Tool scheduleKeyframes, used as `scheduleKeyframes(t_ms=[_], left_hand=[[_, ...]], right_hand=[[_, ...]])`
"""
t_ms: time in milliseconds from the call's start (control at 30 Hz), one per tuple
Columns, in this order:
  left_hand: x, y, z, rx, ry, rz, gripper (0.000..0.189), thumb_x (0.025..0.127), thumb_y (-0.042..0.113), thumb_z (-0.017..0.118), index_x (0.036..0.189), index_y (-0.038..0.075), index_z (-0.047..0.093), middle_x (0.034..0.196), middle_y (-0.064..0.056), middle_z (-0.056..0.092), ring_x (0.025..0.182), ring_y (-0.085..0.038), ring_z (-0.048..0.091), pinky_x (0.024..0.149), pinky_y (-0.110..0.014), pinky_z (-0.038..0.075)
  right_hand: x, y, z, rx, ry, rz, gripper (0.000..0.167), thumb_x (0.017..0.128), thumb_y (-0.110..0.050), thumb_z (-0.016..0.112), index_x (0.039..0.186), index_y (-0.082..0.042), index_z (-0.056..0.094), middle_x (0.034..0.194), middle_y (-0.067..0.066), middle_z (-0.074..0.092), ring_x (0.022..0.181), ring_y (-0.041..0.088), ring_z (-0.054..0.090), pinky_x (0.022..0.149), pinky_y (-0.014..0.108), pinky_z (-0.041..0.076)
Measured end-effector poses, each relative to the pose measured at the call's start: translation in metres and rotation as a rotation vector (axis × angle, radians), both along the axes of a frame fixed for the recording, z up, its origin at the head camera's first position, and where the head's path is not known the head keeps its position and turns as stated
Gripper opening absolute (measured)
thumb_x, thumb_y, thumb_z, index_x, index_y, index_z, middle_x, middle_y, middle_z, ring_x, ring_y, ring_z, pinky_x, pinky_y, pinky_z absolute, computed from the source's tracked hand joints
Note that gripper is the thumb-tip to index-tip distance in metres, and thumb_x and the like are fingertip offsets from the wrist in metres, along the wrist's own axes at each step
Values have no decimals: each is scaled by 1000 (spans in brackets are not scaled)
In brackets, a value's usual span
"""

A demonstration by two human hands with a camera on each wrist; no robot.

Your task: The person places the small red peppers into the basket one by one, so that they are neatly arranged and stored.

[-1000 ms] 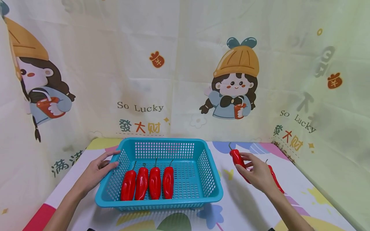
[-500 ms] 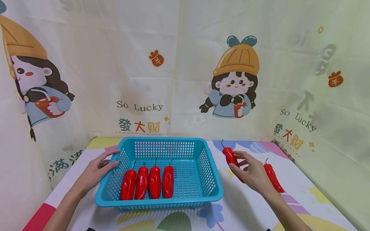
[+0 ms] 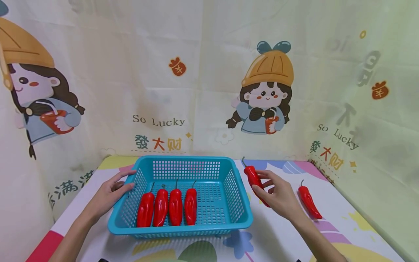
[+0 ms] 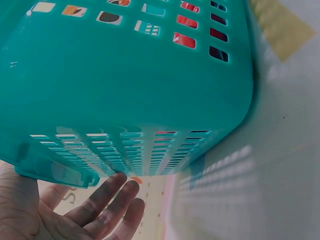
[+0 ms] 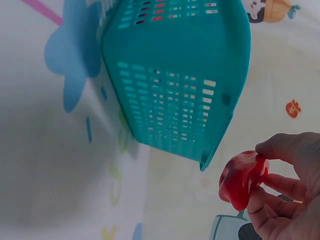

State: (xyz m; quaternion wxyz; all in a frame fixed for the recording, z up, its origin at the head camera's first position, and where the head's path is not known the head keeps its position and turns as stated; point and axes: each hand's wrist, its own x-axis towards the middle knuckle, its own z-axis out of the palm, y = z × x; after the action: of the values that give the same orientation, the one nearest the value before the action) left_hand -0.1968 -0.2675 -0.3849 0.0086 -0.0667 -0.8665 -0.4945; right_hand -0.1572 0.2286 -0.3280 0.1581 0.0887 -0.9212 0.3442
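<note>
In the head view, my right hand [image 3: 277, 193] pinches a red chili pepper [image 3: 253, 176] between thumb and fingers, its green stem pointing up, just off the right side of a blue plastic basket [image 3: 180, 231]. The right wrist view shows that pepper [image 5: 240, 177] end-on at the fingertips, beside the basket's perforated wall [image 5: 165, 105]. My left hand [image 3: 106, 194] rests at the basket's left rim with loosely extended fingers. From the left wrist, the fingers [image 4: 107, 205] lie along the outer side wall. Several red peppers [image 3: 175, 207] stand in a row in the basket's left half.
Another red pepper [image 3: 308, 202] lies on the table right of my right hand. A patterned cloth [image 3: 281, 233] covers the table. Behind and at both sides hangs a printed curtain [image 3: 209, 109] close to the table's edges.
My right hand has carried the pepper leftward towards the basket's right side, uncovering more of the pepper on the table. My left hand and the basket have stayed in place.
</note>
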Motion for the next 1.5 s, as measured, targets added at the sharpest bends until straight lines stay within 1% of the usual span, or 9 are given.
scheduleKeyframes(t_ms=[167,367,567,767,833,1100,1333,1500], left_hand=[[0,0,-1,-1,1,1,67,104,33,60,160,11,32,137,-32,58,109,-34,69,78,-40,63],[0,0,-2,2,1,0,68,103,33,61,160,11,32,136,-31,59,107,-33,69,78,-40,63],[0,1,-1,-4,3,0,68,103,33,61,160,11,31,138,-32,57,110,-36,68,78,-41,63],[-1,-1,0,-2,-5,2,66,103,32,61,160,11,33,129,-28,64,103,-27,69,75,-36,63],[-1,-1,0,-3,-5,-1,66,104,32,61,160,11,33,127,-28,65,102,-25,69,75,-36,63],[0,1,1,8,2,4,67,102,36,63,159,14,36,133,-30,61,106,-31,68,76,-37,63],[0,0,1,2,6,-7,68,102,37,62,159,12,34,135,-31,59,107,-34,68,77,-39,63],[0,0,0,2,7,1,68,102,36,63,159,12,34,135,-31,60,108,-34,69,77,-39,63]], right_hand=[[-1,-8,1,-5,5,10,63,83,-18,85,140,-10,59,126,16,67,98,28,65,66,30,61],[-1,-18,2,-28,21,21,65,81,-16,87,140,-10,59,127,15,67,98,28,66,68,32,62],[-2,-29,4,-59,28,46,66,82,-16,87,141,-11,58,129,14,66,100,28,67,71,34,63],[-4,-39,5,-90,19,76,67,80,-15,87,141,-12,58,130,13,66,101,28,66,70,32,63],[-4,-42,5,-102,14,88,67,80,-16,88,141,-12,58,130,12,66,101,27,66,69,32,62],[-6,-50,5,-122,4,106,67,80,-18,88,141,-14,59,129,11,67,99,26,67,69,31,62],[-8,-58,3,-124,2,151,65,82,-17,87,140,-12,59,128,11,68,99,24,67,71,30,62],[-9,-66,0,-128,-8,170,64,81,-19,87,138,-12,60,126,9,69,96,21,67,71,30,62]])
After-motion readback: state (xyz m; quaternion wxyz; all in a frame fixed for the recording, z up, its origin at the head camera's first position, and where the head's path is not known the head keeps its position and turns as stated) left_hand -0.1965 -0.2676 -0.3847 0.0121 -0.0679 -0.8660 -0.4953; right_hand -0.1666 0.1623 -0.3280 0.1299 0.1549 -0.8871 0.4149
